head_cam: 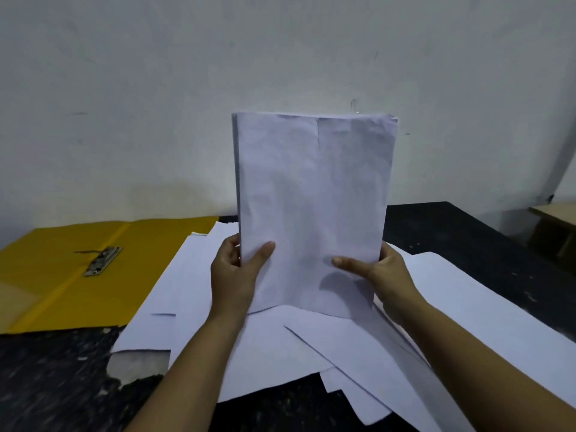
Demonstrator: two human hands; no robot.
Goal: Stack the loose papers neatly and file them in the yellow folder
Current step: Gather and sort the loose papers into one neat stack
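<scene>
Looked like the squaring-up step: the left hand (234,269) and right hand (378,269) each gripped a lower side of the upright paper stack (313,207), thumbs in front, its bottom edge down on the loose sheets (358,353) spread over the dark table (46,385). The yellow folder (62,275) lay open off to the left with its metal clip (102,261) bare, so I'd guess more sheets needed gathering before filing.

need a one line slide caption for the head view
Both hands, left hand and right hand, hold a paper stack upright over loose sheets, beside the open yellow folder.
</scene>
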